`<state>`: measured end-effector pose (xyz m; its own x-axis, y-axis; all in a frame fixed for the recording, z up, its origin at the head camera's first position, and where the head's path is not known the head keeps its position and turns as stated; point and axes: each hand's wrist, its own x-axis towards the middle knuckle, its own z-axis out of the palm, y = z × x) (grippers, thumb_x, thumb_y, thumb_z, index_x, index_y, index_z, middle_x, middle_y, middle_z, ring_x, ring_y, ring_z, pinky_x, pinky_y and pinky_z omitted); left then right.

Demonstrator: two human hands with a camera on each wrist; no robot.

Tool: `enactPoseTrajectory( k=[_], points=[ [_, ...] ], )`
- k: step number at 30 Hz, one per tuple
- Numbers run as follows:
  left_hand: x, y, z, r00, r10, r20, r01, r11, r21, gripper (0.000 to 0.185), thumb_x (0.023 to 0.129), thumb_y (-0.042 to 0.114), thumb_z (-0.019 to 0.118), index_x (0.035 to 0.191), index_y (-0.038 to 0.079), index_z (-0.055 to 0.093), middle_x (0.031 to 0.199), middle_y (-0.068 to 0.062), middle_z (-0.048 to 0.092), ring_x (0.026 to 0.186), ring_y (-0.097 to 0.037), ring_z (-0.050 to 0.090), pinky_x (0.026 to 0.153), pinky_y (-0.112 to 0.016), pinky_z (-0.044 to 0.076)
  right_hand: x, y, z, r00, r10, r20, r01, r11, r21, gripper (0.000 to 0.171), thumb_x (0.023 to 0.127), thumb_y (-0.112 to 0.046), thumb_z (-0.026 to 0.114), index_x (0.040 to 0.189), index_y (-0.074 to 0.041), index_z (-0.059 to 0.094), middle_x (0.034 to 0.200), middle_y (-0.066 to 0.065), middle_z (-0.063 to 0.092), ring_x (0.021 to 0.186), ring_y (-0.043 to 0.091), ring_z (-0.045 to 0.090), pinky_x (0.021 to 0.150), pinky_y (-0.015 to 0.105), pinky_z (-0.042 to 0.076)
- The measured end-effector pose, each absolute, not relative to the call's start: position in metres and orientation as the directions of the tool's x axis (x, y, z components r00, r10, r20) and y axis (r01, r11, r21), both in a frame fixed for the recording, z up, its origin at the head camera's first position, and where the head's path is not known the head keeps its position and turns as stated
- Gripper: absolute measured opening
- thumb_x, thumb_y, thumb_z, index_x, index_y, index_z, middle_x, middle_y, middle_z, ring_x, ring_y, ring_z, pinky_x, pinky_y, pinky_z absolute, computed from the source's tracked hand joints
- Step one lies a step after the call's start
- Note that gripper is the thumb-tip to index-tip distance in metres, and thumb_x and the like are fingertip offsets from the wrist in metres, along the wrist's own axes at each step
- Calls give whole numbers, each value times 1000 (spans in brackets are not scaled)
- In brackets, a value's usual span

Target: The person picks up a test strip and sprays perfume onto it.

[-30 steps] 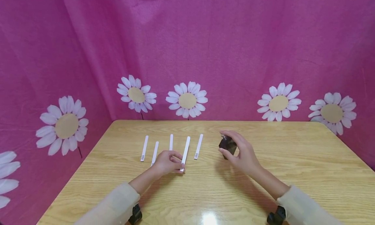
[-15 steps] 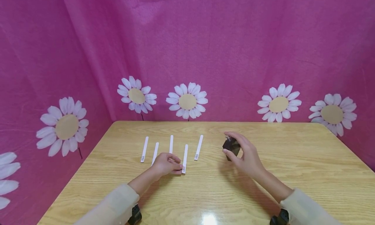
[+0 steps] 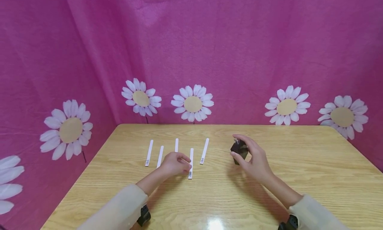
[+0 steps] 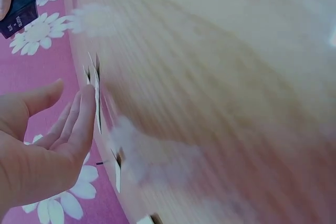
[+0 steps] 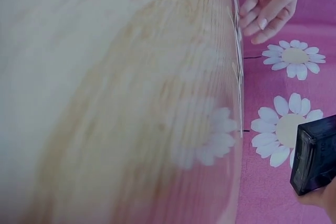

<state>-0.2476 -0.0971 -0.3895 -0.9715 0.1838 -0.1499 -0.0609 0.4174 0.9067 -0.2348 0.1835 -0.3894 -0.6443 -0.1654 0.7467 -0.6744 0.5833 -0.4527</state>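
Held the small dark bottle (image 3: 239, 150) above the table (image 3: 299, 176), right hand (image 3: 252, 156) pinching it, left hand (image 3: 175, 164) fingers loose beside paper strips (image 3: 191, 158); could slip, grip light.

Five white paper strips (image 3: 148, 152) are lying on the table (image 3: 299, 176), one dark bottle (image 3: 239, 150) is showing, and two hands are working.

Small dark bottle (image 3: 239, 149) held upright; white strip (image 3: 191, 159) flat on table.
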Motion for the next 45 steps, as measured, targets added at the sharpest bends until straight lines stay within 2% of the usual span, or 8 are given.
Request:
enactPoseTrajectory(
  k=[8,16,21,26,32,37,39,45],
  points=[
    [-264,-77,-388,-973,209,-98,22,509,861,21,79,5,73,98,-4,69,87,-15,73,69,-15,69,65,-23,59,-233,181,-387,-637,-88,766,-665,565,-489,59,72,3,80,126,-10,61,119,9,67,94,1,56,72,5,47],
    [-278,-55,-392,-978,209,-3,127,606,785,22,75,4,77,94,-2,69,87,-13,71,74,-14,63,68,-22,55,-218,172,-368,-642,-95,761,-677,538,-503,53,70,11,77,119,3,61,113,19,67,90,7,58,72,7,51],
    [-283,-42,-395,-981,194,14,137,636,760,31,67,-1,81,95,-3,67,91,-14,67,80,-17,59,75,-27,55,-227,181,-379,-651,-104,752,-669,545,-505,57,71,6,79,123,-6,61,117,13,66,91,3,56,70,8,50],
    [-286,-30,-393,-974,223,38,183,680,710,34,62,-10,79,93,-4,67,88,-14,67,77,-16,57,71,-24,53,-233,193,-386,-671,-82,737,-635,577,-514,59,72,-1,81,126,-15,61,121,6,66,96,-5,52,70,7,48],
    [-282,-21,-389,-943,332,34,260,665,700,32,65,-21,61,93,-5,67,88,-16,69,76,-15,59,63,-16,50,-230,198,-381,-660,-72,748,-633,588,-503,59,69,4,81,124,-9,62,117,10,67,94,-6,53,69,6,47],
    [-281,-19,-389,-914,399,69,338,656,675,27,67,-16,70,93,-6,65,89,-17,70,77,-16,60,67,-17,51,-222,196,-371,-648,-68,759,-645,579,-499,56,68,10,78,121,0,62,114,17,67,93,-5,53,71,3,46],
    [-281,-18,-390,-912,403,73,341,649,680,27,67,-14,72,92,-6,65,88,-16,70,77,-16,61,68,-17,52,-223,199,-374,-649,-69,757,-646,576,-501,57,68,10,79,121,-1,62,114,17,67,93,-4,54,72,2,46],
    [-281,-13,-392,-923,383,42,296,635,713,28,67,-20,65,92,-7,65,87,-17,70,71,-11,56,62,-15,49,-227,210,-383,-667,-79,741,-623,604,-497,59,71,3,79,126,-11,61,116,10,67,95,-7,54,71,6,48]
  ],
)
